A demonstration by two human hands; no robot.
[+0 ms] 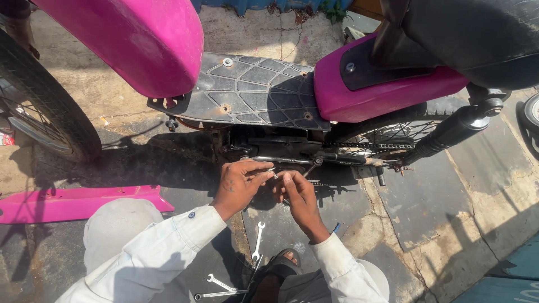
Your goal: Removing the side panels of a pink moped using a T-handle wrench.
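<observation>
Wrenches [257,241] lie on the ground below; the left hand [238,185] pinches a small metal part [273,173], the right hand [297,193] curls just beside it under the pink scooter [382,90], its grip unclear.

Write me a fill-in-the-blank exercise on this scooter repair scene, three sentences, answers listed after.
1. The scooter's body panels are coloured ____.
2. Both hands, the left hand and the right hand, work under the black ____, close to the chain.
3. A loose pink panel lies on the ground to the ____ of the person, while spanners lie between the person's knees.

Missing words: pink; footboard; left
</observation>
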